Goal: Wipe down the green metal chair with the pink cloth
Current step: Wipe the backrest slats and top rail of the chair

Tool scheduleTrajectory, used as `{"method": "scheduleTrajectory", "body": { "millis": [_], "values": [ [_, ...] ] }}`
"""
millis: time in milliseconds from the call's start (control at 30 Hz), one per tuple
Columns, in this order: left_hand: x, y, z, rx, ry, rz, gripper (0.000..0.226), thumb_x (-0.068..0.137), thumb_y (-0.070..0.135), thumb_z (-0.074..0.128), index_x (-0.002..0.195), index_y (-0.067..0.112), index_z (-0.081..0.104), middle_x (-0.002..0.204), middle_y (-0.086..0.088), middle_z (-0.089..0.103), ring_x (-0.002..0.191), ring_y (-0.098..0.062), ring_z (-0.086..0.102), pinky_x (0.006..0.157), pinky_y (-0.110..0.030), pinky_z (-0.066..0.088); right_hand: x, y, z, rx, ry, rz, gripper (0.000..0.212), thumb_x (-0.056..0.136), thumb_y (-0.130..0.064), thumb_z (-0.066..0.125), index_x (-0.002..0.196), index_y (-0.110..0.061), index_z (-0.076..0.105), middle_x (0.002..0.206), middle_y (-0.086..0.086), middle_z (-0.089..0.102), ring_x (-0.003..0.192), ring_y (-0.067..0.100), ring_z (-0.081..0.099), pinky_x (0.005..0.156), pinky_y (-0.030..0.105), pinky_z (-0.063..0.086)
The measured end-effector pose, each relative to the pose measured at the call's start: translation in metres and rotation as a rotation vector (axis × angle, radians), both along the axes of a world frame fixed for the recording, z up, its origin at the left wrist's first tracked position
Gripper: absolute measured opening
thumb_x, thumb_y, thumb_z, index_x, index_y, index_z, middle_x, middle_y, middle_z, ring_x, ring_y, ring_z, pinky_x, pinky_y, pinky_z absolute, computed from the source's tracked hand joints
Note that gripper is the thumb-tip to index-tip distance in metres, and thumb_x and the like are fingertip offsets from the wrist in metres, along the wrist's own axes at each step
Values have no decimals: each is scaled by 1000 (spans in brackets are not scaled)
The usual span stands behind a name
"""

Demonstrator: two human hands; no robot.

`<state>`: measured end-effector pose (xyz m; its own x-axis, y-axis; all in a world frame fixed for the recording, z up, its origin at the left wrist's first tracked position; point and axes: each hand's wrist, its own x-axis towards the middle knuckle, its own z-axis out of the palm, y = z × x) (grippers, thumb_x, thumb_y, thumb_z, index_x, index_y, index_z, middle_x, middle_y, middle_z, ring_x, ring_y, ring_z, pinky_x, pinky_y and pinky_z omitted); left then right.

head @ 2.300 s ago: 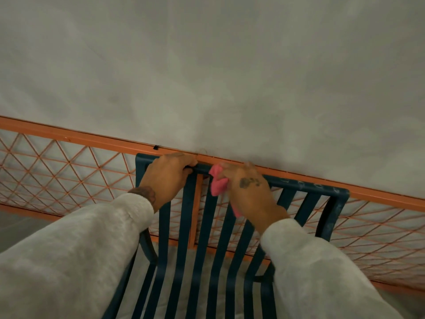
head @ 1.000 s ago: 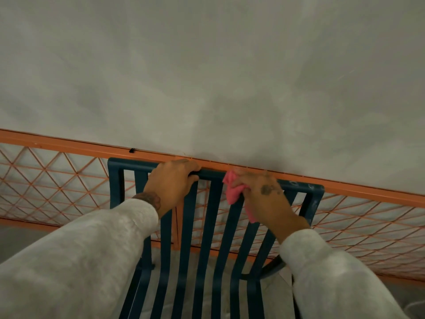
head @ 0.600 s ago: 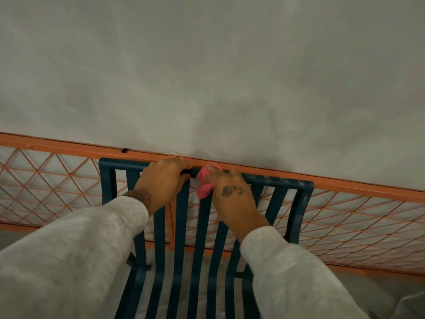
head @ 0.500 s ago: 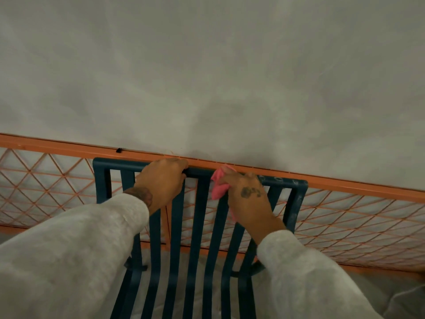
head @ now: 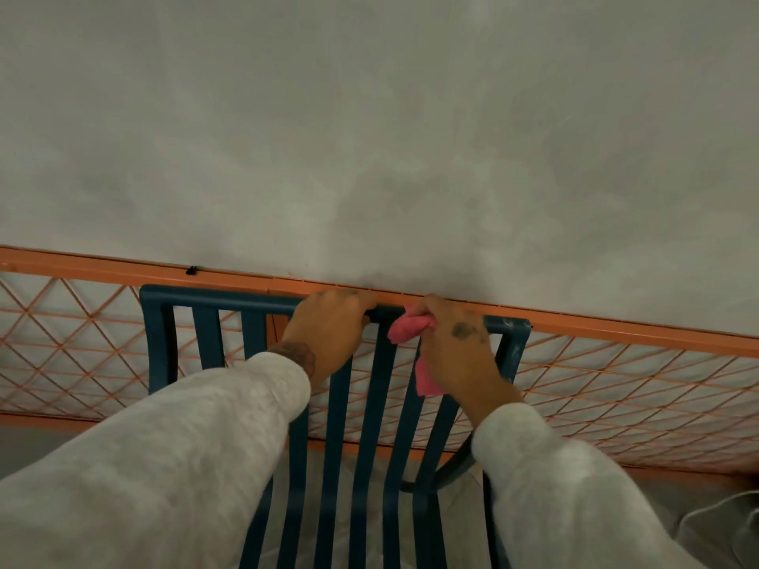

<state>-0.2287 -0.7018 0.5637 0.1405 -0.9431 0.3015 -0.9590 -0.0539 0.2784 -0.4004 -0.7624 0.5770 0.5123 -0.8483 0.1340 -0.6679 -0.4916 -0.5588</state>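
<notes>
Low in the middle of the frame: left hand (head: 328,326) curled tight over the green metal chair (head: 205,299) top bar, likely to keep it steady. Just right of it, right hand (head: 456,347) fingers closed around the bunched pink cloth (head: 406,327), pressed on that bar to rub it clean.

Both hands on the chair (head: 213,299) top rail, fence (head: 616,326) behind, wall (head: 369,137) beyond.
</notes>
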Motion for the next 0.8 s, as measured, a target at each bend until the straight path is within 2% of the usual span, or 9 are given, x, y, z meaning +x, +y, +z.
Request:
{"method": "scheduleTrajectory", "body": {
  "millis": [100, 167, 267, 333, 400, 567, 633, 733, 800],
  "values": [
    [0, 1, 1, -28, 37, -19, 21, 91, 16, 56, 108, 22, 67, 96, -1, 72, 82, -22, 66, 66, -30, 48, 17, 15, -18, -109, 31, 44, 36, 91, 3, 48, 105, -23, 66, 100, -4, 65, 92, 23, 54, 75, 34, 49],
    [1, 1, 2, -35, 45, -23, 20, 92, 18, 56, 107, 23, 67, 97, 0, 72, 82, -20, 66, 66, -29, 47, 13, 9, -22, -118, 25, 152, 41, 90, 5, 52, 111, -27, 64, 100, -9, 68, 92, 24, 56, 83, 38, 50],
    [1, 2, 2, -35, 43, -14, 18, 94, 22, 54, 108, 20, 65, 98, 0, 71, 82, -20, 65, 68, -31, 51, -17, -9, -27, -108, -17, 190, 41, 91, 1, 57, 101, -39, 61, 86, -15, 71, 86, 18, 67, 89, 37, 53],
    [1, 2, 1, -57, 45, -17, 18, 94, 22, 55, 108, 19, 65, 97, 0, 70, 81, -19, 65, 68, -32, 53, -30, -15, -27, -25, -31, 15, 25, 91, -15, 54, 100, -35, 66, 96, -11, 71, 95, 19, 68, 93, 39, 51],
    [-1, 2, 0, -83, 38, -16, 17, 93, 20, 56, 106, 18, 66, 94, 0, 70, 78, -19, 64, 64, -30, 50, -21, -14, -31, 3, 41, -133, 26, 90, -27, 50, 108, -32, 67, 108, -9, 66, 106, 19, 61, 96, 40, 48],
    [-2, 2, -1, -94, 53, -13, 21, 87, 18, 59, 105, 23, 68, 96, 3, 72, 80, -20, 67, 67, -33, 55, 33, 17, -23, -175, 79, 51, 30, 90, -1, 49, 106, -22, 65, 107, 0, 64, 97, 22, 48, 80, 28, 41],
    [-2, 3, 1, -89, 50, -4, 21, 88, 20, 57, 105, 26, 67, 97, 5, 72, 82, -19, 67, 69, -34, 55, 28, 15, -20, -187, 48, 99, 32, 91, 1, 49, 105, -23, 65, 104, -2, 66, 93, 19, 44, 79, 28, 41],
    [-3, 3, 0, -78, 44, 1, 18, 91, 23, 57, 107, 22, 67, 97, 3, 71, 80, -18, 65, 68, -32, 54, -2, 6, -21, -136, 10, 180, 22, 94, -22, 46, 96, -35, 63, 88, -11, 68, 90, 20, 60, 88, 39, 51],
    [-3, 4, -1, -83, 43, -2, 19, 92, 23, 58, 108, 20, 66, 96, 2, 71, 79, -18, 64, 67, -32, 53, -16, -3, -21, -84, -120, 98, 27, 93, -20, 41, 85, -33, 64, 77, -9, 68, 83, 22, 66, 91, 42, 49]
  ]
}}
